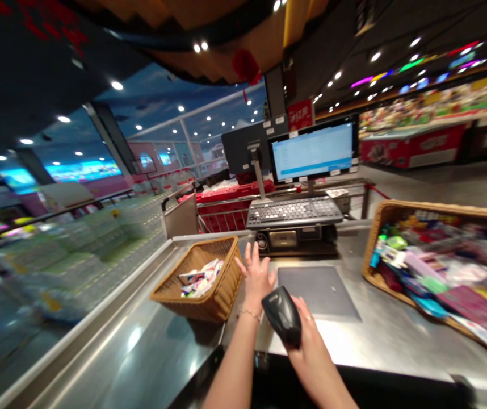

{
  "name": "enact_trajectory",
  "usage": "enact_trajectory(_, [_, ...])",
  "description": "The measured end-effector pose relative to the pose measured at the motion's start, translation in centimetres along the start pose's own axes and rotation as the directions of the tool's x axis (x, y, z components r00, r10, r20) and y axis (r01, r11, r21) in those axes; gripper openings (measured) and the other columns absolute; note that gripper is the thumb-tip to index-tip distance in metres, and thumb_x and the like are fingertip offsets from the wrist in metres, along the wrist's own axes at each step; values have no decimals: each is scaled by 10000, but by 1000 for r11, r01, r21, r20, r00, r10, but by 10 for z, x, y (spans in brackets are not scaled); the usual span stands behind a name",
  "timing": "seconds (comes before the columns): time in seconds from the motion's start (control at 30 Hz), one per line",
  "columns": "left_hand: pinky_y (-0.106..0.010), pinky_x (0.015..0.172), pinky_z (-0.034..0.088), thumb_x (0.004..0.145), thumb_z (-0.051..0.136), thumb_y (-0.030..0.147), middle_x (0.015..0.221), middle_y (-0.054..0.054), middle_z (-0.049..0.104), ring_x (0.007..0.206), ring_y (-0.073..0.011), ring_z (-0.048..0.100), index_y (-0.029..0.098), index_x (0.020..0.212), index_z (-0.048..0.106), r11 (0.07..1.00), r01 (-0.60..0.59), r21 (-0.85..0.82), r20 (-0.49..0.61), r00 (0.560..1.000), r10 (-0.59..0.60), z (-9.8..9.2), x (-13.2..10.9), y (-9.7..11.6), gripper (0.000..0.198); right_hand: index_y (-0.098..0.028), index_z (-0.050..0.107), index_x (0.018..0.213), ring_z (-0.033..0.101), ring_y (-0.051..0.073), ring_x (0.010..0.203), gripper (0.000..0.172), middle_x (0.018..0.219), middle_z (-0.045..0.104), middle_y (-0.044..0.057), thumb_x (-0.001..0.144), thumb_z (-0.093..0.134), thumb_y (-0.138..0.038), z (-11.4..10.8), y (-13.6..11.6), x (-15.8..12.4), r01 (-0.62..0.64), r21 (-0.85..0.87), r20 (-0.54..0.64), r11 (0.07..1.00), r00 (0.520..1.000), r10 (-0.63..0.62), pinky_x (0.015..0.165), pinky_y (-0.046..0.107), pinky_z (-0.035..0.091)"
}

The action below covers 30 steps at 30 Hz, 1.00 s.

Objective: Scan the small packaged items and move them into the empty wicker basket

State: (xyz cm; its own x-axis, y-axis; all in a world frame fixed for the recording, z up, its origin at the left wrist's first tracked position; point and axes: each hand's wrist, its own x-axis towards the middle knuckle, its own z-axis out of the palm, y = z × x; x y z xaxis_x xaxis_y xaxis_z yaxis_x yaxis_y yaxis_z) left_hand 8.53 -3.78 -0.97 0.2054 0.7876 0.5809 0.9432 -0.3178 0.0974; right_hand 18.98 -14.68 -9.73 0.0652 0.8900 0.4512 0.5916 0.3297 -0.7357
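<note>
My right hand (305,329) is wrapped round a black handheld barcode scanner (282,315), which is raised over the front of the metal counter. Just left of it, my left hand (257,276) reaches forward with its fingers spread and nothing in them. It is beside the right wall of a small wicker basket (226,287), but I cannot tell whether it touches. Inside that basket lie some small colourful packets (203,279). A grey mat (318,289) lies flat on the counter beyond the scanner.
A keyboard (294,210) stands raised behind the mat, below a lit monitor (314,150). On the right, a large wicker basket (369,255) is piled with mixed colourful goods. The counter's raised metal edge (85,332) runs along the left. Red crates (226,196) are behind.
</note>
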Motion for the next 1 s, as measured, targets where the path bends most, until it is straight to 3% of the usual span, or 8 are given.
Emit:
enact_trajectory(0.37, [-738, 1077, 107, 756, 645, 242, 1546, -128, 319, 1453, -356, 190, 232, 1024, 668, 999, -45, -2, 45, 998, 45, 7, 5, 22, 269, -109, 487, 1314, 392, 317, 1384, 562, 1408, 495, 186, 754, 452, -86, -14, -7, -3, -78, 51, -126, 996, 989, 84, 1122, 529, 364])
enact_trajectory(0.83, [-737, 1076, 126, 725, 675, 233, 1550, -132, 308, 1450, -364, 196, 244, 1038, 669, 990, -134, -39, 47, 990, 136, 23, 7, 59, 313, -38, 466, 1313, 379, 358, 1384, 574, 1410, 470, 246, 747, 429, -129, -42, 8, -10, -139, 15, -173, 990, 975, 140, 1116, 560, 349])
enact_trajectory(1.0, [-746, 1071, 118, 732, 670, 241, 1546, -143, 311, 1448, -368, 198, 237, 1038, 668, 982, -182, -55, 42, 982, 184, 30, 8, 79, 306, -78, 477, 1311, 375, 343, 1389, 575, 1408, 484, 217, 740, 436, -134, -55, 13, -14, -188, 30, -216, 982, 958, 190, 1120, 549, 349])
